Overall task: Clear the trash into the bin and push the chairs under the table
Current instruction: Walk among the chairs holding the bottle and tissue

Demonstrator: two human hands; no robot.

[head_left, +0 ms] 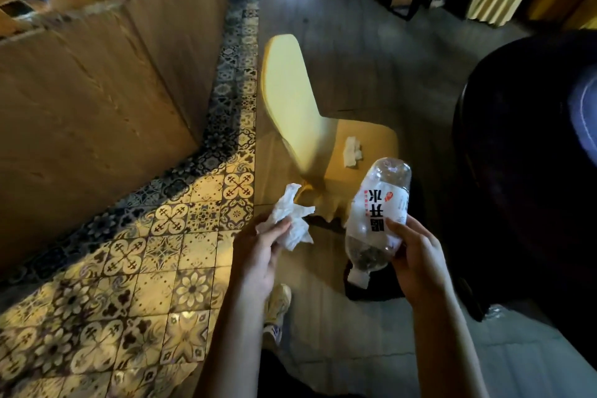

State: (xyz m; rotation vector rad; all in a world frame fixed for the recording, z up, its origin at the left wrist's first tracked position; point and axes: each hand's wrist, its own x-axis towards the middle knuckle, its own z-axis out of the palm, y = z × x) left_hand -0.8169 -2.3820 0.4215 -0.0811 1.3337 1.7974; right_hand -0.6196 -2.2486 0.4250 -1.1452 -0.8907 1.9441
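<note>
Fingers (278, 227) of L hand (260, 255) curl round a crumpled tissue (292, 220), above the edge of the patterned floor tiles (129, 255). Mid-frame: yellow-backed chair (290, 100) w/ a 2nd tissue wad (352, 147) on its wooden seat. R hand (416, 255) grips a clear plastic water bottle (378, 213), cap end down.

Warm light fell across a band of patterned tiles (135, 255) edging a wood-panelled wall (97, 90), while grey plank flooring (355, 42) ran off into shadow. A pale yellow chair (290, 100) stood on the planks, near a dark round form (517, 171) at right.
</note>
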